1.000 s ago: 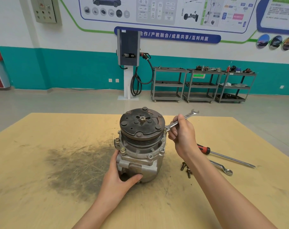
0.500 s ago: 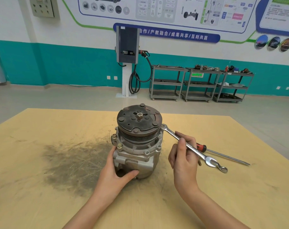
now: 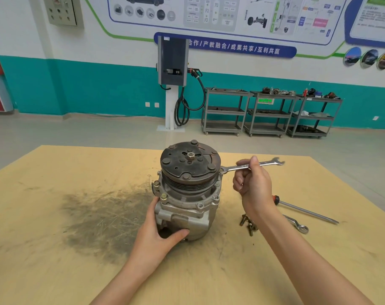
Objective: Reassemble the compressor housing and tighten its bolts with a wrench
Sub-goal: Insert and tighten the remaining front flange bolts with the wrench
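Observation:
The compressor (image 3: 188, 194) stands upright in the middle of the wooden table, its dark rusty pulley on top and the silver housing below. My left hand (image 3: 158, 234) grips the lower housing from the front left, thumb across its front. My right hand (image 3: 252, 183) holds a silver combination wrench (image 3: 251, 166) by the middle of its shank. The wrench lies almost level, its ring end on a bolt at the housing's right rim just under the pulley, its open jaw pointing right.
A few loose bolts (image 3: 247, 223) lie right of the compressor, partly behind my right forearm. A red-handled screwdriver (image 3: 306, 211) and a second wrench (image 3: 297, 225) lie further right. A dark greasy stain (image 3: 103, 214) covers the table (image 3: 55, 172) to the left. Shelving carts stand far behind.
My right hand swung the wrench handle from the near right, low over the table, back up and away to a nearly level position. My left hand stayed on the housing.

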A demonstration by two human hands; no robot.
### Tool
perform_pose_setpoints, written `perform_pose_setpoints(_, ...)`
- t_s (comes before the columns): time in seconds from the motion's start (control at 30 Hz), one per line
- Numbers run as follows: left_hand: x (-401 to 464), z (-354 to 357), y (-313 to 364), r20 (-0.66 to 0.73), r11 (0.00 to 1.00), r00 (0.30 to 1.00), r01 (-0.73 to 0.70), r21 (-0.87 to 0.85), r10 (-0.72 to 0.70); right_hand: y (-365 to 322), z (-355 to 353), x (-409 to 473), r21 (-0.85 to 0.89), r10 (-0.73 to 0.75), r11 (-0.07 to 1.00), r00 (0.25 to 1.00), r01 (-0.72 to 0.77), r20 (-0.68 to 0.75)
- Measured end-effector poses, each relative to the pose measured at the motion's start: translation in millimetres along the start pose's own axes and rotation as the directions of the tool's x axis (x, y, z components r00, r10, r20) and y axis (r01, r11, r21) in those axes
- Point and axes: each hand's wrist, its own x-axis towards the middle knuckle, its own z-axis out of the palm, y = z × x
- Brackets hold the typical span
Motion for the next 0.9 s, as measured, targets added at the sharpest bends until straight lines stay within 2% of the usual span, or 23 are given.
perform_pose_setpoints(0.1,0.4,0.3,-1.8,0.006,1.000,1.000,-0.003,0.011,0.003,-3.1,2.5,7.7,-0.003,0.086,0.996,0.996,-0.086,0.030)
perform_pose_setpoints(0.17,0.8,0.6,-2.6,0.001,1.000,1.000,-0.001,0.019,0.001,-1.6,2.7,6.0,0.001,0.077,0.997,0.997,-0.077,0.023)
perform_pose_setpoints(0.3,1.6,0.9,-2.9,-0.012,1.000,1.000,0.000,0.029,0.000,7.0,-3.8,-10.3,0.006,-0.111,0.994,0.994,0.111,-0.001)
perform_pose_setpoints(0.57,0.6,2.4,-2.7,-0.024,1.000,1.000,-0.001,0.012,0.001,23.2,-8.0,-46.9,-0.180,-0.371,0.912,0.928,0.369,0.019)
perform_pose_setpoints(0.73,1.0,1.6,-4.0,-0.018,1.000,1.000,-0.001,0.003,0.001,31.5,-8.8,-61.6,-0.344,-0.527,0.765,0.836,0.544,0.151)
perform_pose_setpoints(0.83,0.7,1.4,-2.9,-0.014,1.000,1.000,0.001,0.013,-0.001,35.6,-11.0,-67.9,-0.435,-0.536,0.684,0.808,0.585,0.243)
perform_pose_setpoints(0.9,0.3,1.0,-1.3,-0.002,1.000,1.000,0.002,0.013,-0.002,36.3,-11.5,-73.3,-0.528,-0.547,0.585,0.780,0.616,0.304)
